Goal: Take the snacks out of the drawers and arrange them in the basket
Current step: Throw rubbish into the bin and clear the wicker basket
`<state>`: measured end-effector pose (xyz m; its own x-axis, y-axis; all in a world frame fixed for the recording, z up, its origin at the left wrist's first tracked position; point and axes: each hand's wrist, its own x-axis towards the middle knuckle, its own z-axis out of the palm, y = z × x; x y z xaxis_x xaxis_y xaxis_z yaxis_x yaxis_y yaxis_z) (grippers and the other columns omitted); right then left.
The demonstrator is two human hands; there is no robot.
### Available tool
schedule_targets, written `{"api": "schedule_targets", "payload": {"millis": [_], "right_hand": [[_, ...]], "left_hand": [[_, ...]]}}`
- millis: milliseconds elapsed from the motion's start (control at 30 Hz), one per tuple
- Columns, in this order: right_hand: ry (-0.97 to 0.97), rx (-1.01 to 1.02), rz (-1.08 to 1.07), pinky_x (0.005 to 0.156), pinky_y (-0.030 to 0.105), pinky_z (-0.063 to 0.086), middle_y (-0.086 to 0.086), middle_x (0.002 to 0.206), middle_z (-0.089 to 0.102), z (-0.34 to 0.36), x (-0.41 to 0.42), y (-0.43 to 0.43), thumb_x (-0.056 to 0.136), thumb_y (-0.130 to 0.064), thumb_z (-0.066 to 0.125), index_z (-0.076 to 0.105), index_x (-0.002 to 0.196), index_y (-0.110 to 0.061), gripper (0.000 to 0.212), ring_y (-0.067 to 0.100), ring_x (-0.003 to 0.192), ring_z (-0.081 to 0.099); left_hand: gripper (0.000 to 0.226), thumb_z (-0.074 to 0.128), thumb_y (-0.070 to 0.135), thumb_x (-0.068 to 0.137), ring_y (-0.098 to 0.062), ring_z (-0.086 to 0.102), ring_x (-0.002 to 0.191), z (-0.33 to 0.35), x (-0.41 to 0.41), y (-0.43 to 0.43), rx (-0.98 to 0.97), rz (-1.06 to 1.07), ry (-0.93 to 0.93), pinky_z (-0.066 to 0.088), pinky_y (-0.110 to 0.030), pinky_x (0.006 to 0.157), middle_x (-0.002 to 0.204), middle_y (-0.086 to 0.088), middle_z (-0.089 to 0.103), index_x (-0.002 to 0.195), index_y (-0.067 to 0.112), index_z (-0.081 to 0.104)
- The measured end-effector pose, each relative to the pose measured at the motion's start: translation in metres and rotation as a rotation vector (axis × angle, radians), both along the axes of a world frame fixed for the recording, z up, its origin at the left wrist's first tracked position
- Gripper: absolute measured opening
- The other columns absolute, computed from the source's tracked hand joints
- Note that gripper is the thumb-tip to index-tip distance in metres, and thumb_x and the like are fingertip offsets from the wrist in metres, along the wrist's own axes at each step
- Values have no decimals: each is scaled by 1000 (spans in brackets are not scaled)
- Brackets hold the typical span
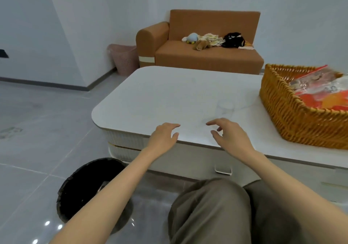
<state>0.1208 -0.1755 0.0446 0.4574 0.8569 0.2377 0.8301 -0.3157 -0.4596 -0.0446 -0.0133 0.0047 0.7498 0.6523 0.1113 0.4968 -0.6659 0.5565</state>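
Your left hand (pixel 163 136) and right hand (pixel 228 136) hover empty over the worktop (pixel 169 96) edge, fingers (pixel 174 125) loosely curled, so lower one to the drawer handle (pixel 223 169) beneath (the drawer looks closed) and pull straight, the only visible snack packets (pixel 320 89) lying in the wicker basket (pixel 282 112) at right.

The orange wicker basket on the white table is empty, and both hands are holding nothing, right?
Not quite. The head view shows the orange wicker basket on the white table already has red and orange snack packets in it. The left hand and right hand do hold nothing.
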Motion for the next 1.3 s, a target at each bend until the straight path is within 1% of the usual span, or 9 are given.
{"api": "schedule_targets", "payload": {"millis": [200,400,600,733,900,1033,1133,1200,1300], "right_hand": [[-35,25,-146,87,34,42,-3,149,33,4,44,13,92,-24,58,46,137,-26,46,19,135,31],[86,-71,-214,104,40,36,7,159,11,3,79,49,93,-28,60,30,146,-28,61,31,144,10],[171,-1,-179,97,37,41,7,148,31,-13,97,66,91,-26,62,39,141,-26,55,32,128,42],[201,10,-107,93,29,39,4,143,37,-6,85,58,90,-34,63,41,139,-30,54,26,121,48],[382,90,19,92,29,45,-4,128,50,12,46,45,86,-36,67,48,133,-34,51,16,102,53],[618,140,109,84,26,54,-21,113,53,23,4,41,85,-28,71,53,129,-33,48,12,94,63],[732,156,159,82,29,58,-16,115,54,27,-25,45,85,-24,72,55,129,-30,48,15,95,65],[767,138,207,82,31,58,-13,118,55,27,-45,49,84,-23,72,56,128,-31,47,16,95,66],[802,87,333,87,34,57,-17,124,58,20,-78,60,84,-25,72,58,125,-38,45,18,95,68]], "left_hand": [[44,32,40,102,-29,15,145,-20,51,5,86,16,309,13,-50,116,157,0,25,145,33,37],[41,39,45,98,-26,38,128,-31,58,15,183,30,295,36,-38,104,142,3,45,138,35,48],[41,47,47,95,-23,38,126,-29,59,24,126,28,281,37,-41,104,136,4,49,134,36,51],[47,45,44,97,-24,35,135,-28,54,25,16,-27,256,30,-47,111,146,1,43,142,32,42],[67,51,53,92,-12,26,142,-3,34,8,-106,-82,-59,26,-33,113,155,10,28,150,34,23],[69,64,48,86,-13,38,133,20,11,-5,-72,-75,-227,36,-35,109,145,14,43,145,40,31],[68,71,42,81,-11,43,123,28,-19,-10,-46,-24,-247,38,-26,97,132,13,53,141,37,38],[68,76,40,77,-5,47,119,31,-42,-10,-129,-10,-281,42,-20,93,127,13,55,136,42,40],[68,81,36,73,-3,52,117,27,-85,-4,-258,40,-329,43,-21,99,126,8,57,127,48,41]]}}
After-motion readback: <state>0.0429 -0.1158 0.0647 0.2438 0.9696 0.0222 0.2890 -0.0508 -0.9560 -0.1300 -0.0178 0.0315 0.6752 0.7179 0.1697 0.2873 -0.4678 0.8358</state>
